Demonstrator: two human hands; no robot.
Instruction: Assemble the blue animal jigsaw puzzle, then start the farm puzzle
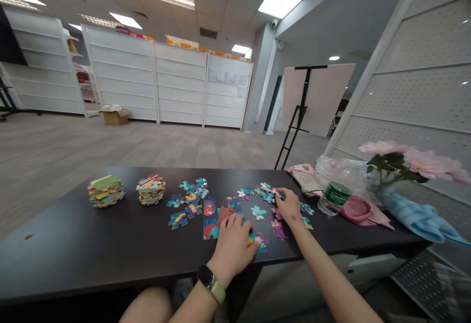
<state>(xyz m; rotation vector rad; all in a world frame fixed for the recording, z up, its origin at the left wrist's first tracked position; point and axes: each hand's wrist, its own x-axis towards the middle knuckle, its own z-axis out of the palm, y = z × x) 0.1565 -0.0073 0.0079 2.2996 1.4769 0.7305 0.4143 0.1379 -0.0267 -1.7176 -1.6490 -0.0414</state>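
On the dark table lies a partly joined puzzle [211, 219] with red, blue and teal pictures. My left hand [235, 239], with a watch on its wrist, rests over its right part, fingers bent and spread; pieces under the palm are hidden. To the right, my right hand [288, 205] has its fingers closed at a small puzzle piece [281, 195] among loose pieces. A teal piece [258, 212] lies between the hands, and a purple piece [278, 229] sits below the right hand. Left of the joined part are several loose blue pieces [178, 219].
Two stacks of pieces, one wider [106, 191] and one narrower [150, 190], stand on the table's left side. At the right are a bottle with a green label [334, 198], a pink cloth [362, 211], pink flowers [423, 158] and a blue cloth [419, 217].
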